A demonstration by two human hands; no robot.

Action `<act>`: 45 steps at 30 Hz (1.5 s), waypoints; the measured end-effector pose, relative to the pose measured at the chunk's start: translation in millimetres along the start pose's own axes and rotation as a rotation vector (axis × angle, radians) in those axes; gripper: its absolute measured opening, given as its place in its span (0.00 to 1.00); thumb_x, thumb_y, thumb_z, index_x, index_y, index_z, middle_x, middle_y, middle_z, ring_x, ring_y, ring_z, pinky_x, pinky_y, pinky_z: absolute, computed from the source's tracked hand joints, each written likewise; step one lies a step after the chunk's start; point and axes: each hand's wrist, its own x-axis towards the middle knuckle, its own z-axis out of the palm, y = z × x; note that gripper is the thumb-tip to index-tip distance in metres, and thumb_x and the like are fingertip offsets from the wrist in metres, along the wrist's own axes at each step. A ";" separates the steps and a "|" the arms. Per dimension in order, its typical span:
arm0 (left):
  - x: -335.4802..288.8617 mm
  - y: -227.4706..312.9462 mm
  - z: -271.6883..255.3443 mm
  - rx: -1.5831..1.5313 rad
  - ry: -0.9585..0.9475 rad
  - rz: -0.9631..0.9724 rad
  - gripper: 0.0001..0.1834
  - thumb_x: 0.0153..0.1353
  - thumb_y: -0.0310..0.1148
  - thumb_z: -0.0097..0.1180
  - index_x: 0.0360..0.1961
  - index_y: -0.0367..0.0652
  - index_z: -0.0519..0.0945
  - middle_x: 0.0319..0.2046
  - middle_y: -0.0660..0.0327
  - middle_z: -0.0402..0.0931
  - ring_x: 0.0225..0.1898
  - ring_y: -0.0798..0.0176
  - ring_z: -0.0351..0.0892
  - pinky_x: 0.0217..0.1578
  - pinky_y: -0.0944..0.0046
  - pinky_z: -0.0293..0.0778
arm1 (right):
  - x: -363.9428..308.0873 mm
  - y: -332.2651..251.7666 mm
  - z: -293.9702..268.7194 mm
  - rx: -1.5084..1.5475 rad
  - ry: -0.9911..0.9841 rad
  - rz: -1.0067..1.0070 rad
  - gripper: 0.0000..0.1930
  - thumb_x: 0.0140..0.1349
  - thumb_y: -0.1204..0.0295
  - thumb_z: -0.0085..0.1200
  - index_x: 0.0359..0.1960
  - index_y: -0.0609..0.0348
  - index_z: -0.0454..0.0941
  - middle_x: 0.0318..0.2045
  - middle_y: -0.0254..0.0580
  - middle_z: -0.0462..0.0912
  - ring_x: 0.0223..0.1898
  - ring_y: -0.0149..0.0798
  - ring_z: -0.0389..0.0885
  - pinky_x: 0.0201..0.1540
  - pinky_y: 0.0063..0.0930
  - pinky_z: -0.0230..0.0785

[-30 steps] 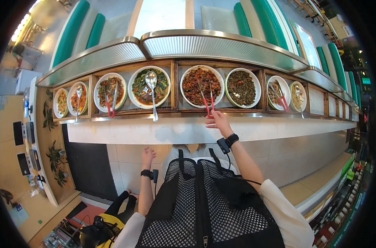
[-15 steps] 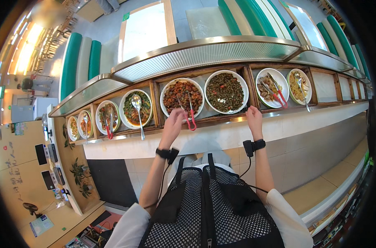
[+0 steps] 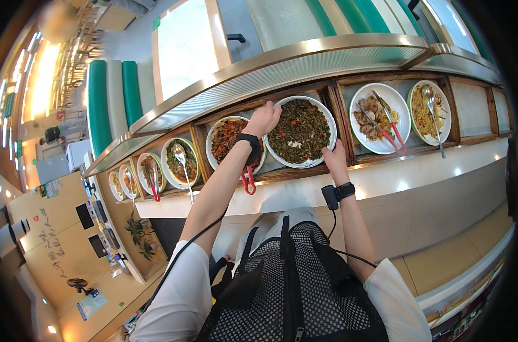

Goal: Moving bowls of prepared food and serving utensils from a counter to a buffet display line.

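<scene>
A round white bowl (image 3: 332, 115) of dark green chopped vegetables with red bits sits in the wooden-framed counter. My left hand (image 3: 265, 118) is at its upper left rim, fingers curled over the edge, the forearm reaching across the neighbouring bowl. At its lower right rim, my right hand (image 3: 335, 157) has the thumb on the edge; the fingers beneath are mostly hidden. Just left, a white bowl of reddish-brown diced food (image 3: 223, 138) is partly covered by my left arm. Red-handled tongs (image 3: 248, 181) rest in that bowl, handles hanging over the counter's front.
To the right stand a white plate with food and red-handled tongs (image 3: 382, 125) and a bowl of noodles (image 3: 430, 117) with a spoon. Further left are several more bowls, one with a spoon (image 3: 183, 157). A metal-edged glass guard (image 3: 287, 60) runs along the counter's far side.
My left hand has moved from the tongs' bowl up and right to the green vegetable bowl's rim. My right hand has moved left onto that rim. The view has shifted slightly.
</scene>
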 end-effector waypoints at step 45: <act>-671.9 -225.9 -3.5 -0.852 0.937 -0.946 0.26 0.69 0.48 0.48 0.42 0.29 0.76 0.36 0.35 0.81 0.41 0.35 0.81 0.45 0.46 0.74 | -399.7 -133.4 269.1 -0.154 -1.112 -0.122 0.27 0.58 0.80 0.52 0.62 0.61 0.75 0.43 0.39 0.85 0.41 0.30 0.84 0.37 0.24 0.82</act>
